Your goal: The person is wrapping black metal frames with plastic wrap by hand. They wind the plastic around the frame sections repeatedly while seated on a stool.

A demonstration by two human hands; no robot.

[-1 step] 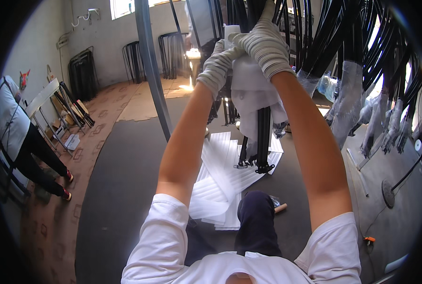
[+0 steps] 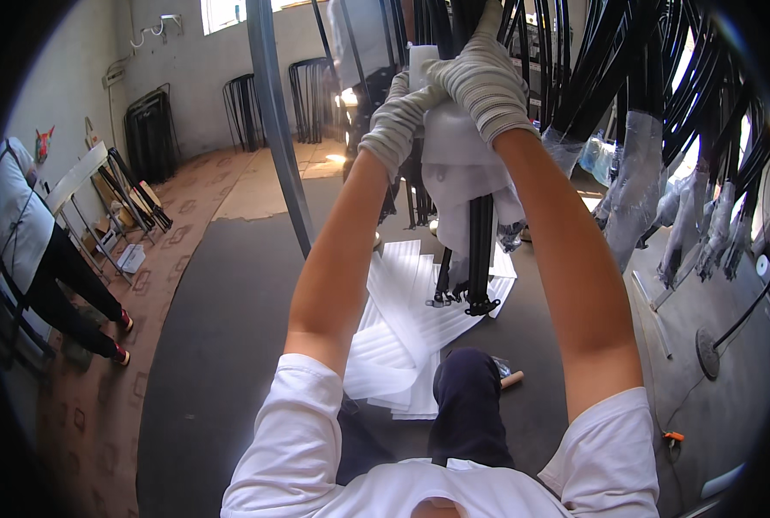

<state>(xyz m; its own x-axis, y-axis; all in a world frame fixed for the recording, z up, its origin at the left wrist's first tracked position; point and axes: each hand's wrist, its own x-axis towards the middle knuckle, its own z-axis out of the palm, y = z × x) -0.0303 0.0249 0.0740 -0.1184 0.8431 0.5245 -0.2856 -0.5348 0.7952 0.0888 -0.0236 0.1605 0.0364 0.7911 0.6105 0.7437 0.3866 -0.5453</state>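
Observation:
Straight ahead hangs a bundle of black metal bars (image 2: 481, 250), its end fittings pointing down. White foam sheet (image 2: 461, 142) is wrapped around its upper part, with a loose flap lower down. In a pale knitted glove, my left hand (image 2: 402, 116) closes on the foam from the left. My right hand (image 2: 484, 78), gloved alike, presses on it from the right, thumb toward the left hand. The hands meet at the front of the wrap; the left fingertips are partly hidden. Below the bars, several white foam strips (image 2: 402, 337) overlap on the dark mat.
More black bar bundles (image 2: 635, 69) hang at the right, their lower ends in clear plastic (image 2: 635, 164). A grey upright post (image 2: 277, 121) stands left of my hands. Another person (image 2: 35, 224) stands at far left beside a narrow table (image 2: 78, 177). A wooden-coloured stick (image 2: 512, 380) lies near my knee.
Behind my left hand, a blurred dark shape now covers most of the sunlit stand seen before. My hands and the wrapped bundle show no visible change.

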